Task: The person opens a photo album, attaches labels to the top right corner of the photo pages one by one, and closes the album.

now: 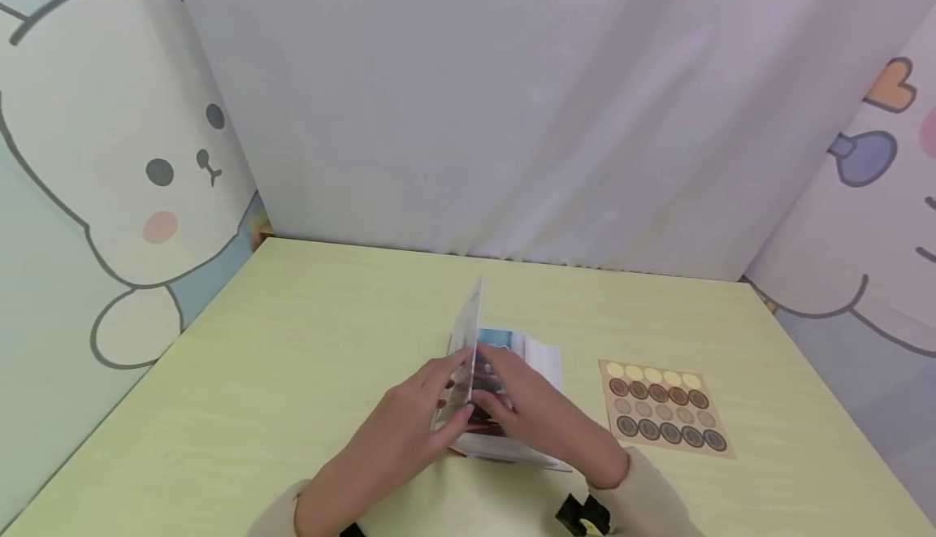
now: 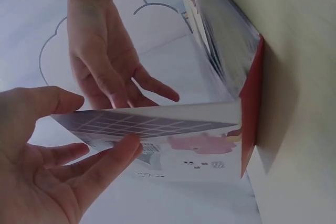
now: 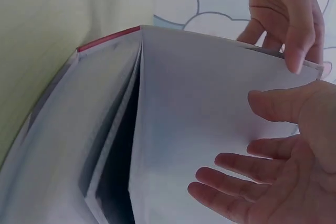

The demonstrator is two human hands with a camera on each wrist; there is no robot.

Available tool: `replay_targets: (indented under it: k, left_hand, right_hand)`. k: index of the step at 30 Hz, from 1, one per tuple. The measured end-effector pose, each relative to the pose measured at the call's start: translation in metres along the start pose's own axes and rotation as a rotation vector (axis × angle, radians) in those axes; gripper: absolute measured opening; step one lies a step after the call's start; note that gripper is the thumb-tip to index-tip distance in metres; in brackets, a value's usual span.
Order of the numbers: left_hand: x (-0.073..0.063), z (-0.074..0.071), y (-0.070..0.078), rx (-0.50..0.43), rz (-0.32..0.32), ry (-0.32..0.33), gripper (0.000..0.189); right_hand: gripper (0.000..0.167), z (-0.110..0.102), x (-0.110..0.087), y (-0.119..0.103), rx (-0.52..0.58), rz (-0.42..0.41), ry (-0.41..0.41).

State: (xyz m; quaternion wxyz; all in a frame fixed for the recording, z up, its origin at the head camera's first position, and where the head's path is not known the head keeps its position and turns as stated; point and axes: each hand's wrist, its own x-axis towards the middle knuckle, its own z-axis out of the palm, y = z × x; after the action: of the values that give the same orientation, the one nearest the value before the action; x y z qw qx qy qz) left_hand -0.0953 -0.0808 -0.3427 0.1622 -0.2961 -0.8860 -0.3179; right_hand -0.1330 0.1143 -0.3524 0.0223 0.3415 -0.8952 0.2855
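A thick hardcover book [image 1: 543,362] with a red spine lies on the table, its cover [image 1: 470,309] standing almost upright. My left hand [image 1: 409,417] grips the raised cover, thumb over the inner face and fingers against the printed outside, where a barcode and a pink figure show in the left wrist view. Inside the opening is my right hand [image 1: 537,403], palm toward the cover's plain white inner face [image 3: 194,93]. Its fingers are loosely spread and hold nothing. In the right wrist view the page block [image 3: 68,135] sits beside the cover with a dark gap between.
To the right of the book, a tan sheet [image 1: 661,404] with rows of round coin-like pieces lies flat on the pale yellow table [image 1: 307,326]. A light curtain [image 1: 468,114] hangs behind the table, and cartoon-printed panels [image 1: 139,155] stand at both sides.
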Motion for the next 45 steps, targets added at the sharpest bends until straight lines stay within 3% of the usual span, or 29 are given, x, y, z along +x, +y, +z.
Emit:
replay_targets:
  k: [4, 7, 10, 19, 25, 32, 37, 45]
  left_hand:
    - [0.000, -0.013, 0.001, -0.093, -0.101, -0.026, 0.058]
    - [0.001, -0.022, 0.002, -0.121, -0.183, -0.042, 0.059]
    - [0.003, -0.031, 0.002, -0.126, -0.258, -0.048, 0.059]
    - [0.006, -0.055, -0.006, -0.094, -0.427, -0.144, 0.060]
    - [0.006, -0.065, -0.020, -0.032, -0.453, -0.169, 0.057]
    - [0.006, -0.070, -0.048, 0.036, -0.477, -0.221, 0.055]
    - [0.004, -0.070, -0.063, 0.129, -0.501, -0.290, 0.055]
    - [0.001, -0.058, -0.082, 0.268, -0.536, -0.440, 0.055]
  right_hand:
    - [0.058, 0.011, 0.006, -0.003, -0.033, -0.060, -0.017]
    - [0.061, 0.019, 0.007, -0.005, -0.039, -0.043, -0.060]
    - [0.060, 0.025, 0.008, -0.008, -0.043, -0.041, -0.096]
    - [0.060, 0.041, 0.010, -0.008, -0.134, -0.140, -0.069]
    - [0.058, 0.048, 0.009, -0.007, -0.186, -0.140, -0.103]
    - [0.052, 0.055, 0.008, -0.006, -0.360, -0.223, -0.086]
    - [0.051, 0.059, 0.007, -0.007, -0.455, -0.195, -0.158]
    - [0.046, 0.060, 0.007, -0.009, -0.467, -0.158, -0.204]
